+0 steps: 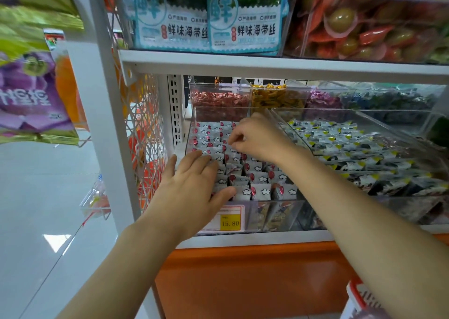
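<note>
Head-worn, close, downward into snack bin (286, 215)

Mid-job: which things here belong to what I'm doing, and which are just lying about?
In the job: left hand, flat on the white cloud-print packets; right hand, pinching packets further back; clear bin holding them.
Lying about: black-and-yellow packets in the next bin; price tag; seaweed bags above; purple bags at left.

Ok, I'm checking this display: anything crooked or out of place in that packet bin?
Slightly. Near the middle of the clear bin, a few cloud-print packets lean crooked, breaking the upright rows. The left hand rests flat on the left rows; the right hand pinches one further back.
</note>
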The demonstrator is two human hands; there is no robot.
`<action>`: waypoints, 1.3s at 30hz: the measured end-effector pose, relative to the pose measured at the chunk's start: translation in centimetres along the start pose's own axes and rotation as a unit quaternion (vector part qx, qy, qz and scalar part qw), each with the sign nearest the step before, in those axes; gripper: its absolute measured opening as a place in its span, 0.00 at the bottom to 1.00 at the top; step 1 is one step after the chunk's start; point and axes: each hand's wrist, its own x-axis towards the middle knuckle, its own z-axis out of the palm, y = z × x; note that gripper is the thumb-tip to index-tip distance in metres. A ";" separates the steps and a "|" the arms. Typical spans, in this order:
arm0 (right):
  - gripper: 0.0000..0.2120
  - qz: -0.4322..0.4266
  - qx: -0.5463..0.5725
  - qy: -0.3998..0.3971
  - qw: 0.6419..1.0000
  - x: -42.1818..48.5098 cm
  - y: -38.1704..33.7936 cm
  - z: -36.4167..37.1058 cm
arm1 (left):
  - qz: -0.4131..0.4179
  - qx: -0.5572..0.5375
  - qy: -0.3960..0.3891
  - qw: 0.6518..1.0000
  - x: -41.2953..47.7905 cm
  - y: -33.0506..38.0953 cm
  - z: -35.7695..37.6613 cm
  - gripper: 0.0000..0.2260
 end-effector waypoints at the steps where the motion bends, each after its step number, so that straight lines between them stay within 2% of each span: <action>1: 0.05 -0.012 -0.034 -0.007 0.999 0.2 -0.1 0.3 | 0.000 -0.006 0.003 1.000 0.0 0.0 -0.1 0.36; 4: 0.04 -0.032 -0.068 0.006 0.997 0.4 -0.5 1.3 | 0.002 -0.014 0.020 1.000 0.0 0.0 -0.2 0.29; 6: 0.04 -0.027 -0.041 0.017 0.999 0.4 -0.4 1.2 | 0.006 -0.021 0.044 0.999 0.0 0.1 -0.4 0.26; 9: 0.04 -0.013 0.066 0.045 0.997 -0.3 -0.3 0.2 | 0.016 -0.046 0.106 0.993 0.1 0.2 -0.7 0.21; 12: 0.03 0.003 0.170 0.129 0.977 -2.0 -0.4 -1.3 | 0.009 -0.091 0.176 0.980 0.2 0.5 -1.1 0.18; 14: 0.04 0.014 0.208 0.187 0.960 -3.4 -0.5 -2.3 | -0.015 -0.145 0.192 0.971 0.2 0.8 -1.3 0.19; 18: 0.06 0.065 0.341 0.242 0.906 -6.4 -0.4 -3.2 | -0.050 -0.263 0.168 0.949 0.3 1.5 -1.3 0.22; 21: 0.07 0.117 0.527 0.216 0.814 -8.1 -0.5 -3.5 | -0.070 -0.329 0.142 0.931 0.3 1.9 -1.3 0.21; 24: 0.07 0.138 0.668 0.172 0.711 -9.1 -0.6 -3.3 | -0.097 -0.447 0.125 0.880 0.3 2.2 -1.5 0.15; 27: 0.06 0.158 0.734 0.147 0.644 -9.7 -0.5 -3.0 | -0.128 -0.531 0.125 0.828 0.4 2.1 -1.7 0.07; 30: 0.05 0.180 0.757 0.132 0.614 -10.0 -0.1 -2.7 | -0.158 -0.607 0.114 0.770 0.4 2.0 -1.5 0.06; 33: 0.03 0.198 0.761 0.112 0.608 -10.2 0.2 -2.4 | -0.185 -0.727 0.084 0.656 0.5 2.0 -1.7 0.11; 34: 0.05 0.201 0.766 0.105 0.601 -10.2 0.3 -2.3 | -0.189 -0.747 0.081 0.632 0.5 2.1 -1.7 0.11; 35: 0.07 0.204 0.773 0.097 0.593 -10.2 0.3 -2.3 | -0.193 -0.745 0.084 0.633 0.5 2.1 -1.8 0.10; 38: 0.10 0.205 0.797 0.075 0.564 -10.2 0.3 -2.1 | -0.208 -0.673 0.119 0.699 0.5 2.3 -1.7 0.10; 39: 0.10 0.200 0.810 0.063 0.548 -10.2 0.3 -2.1 | -0.213 -0.658 0.125 0.712 0.4 2.3 -1.8 0.11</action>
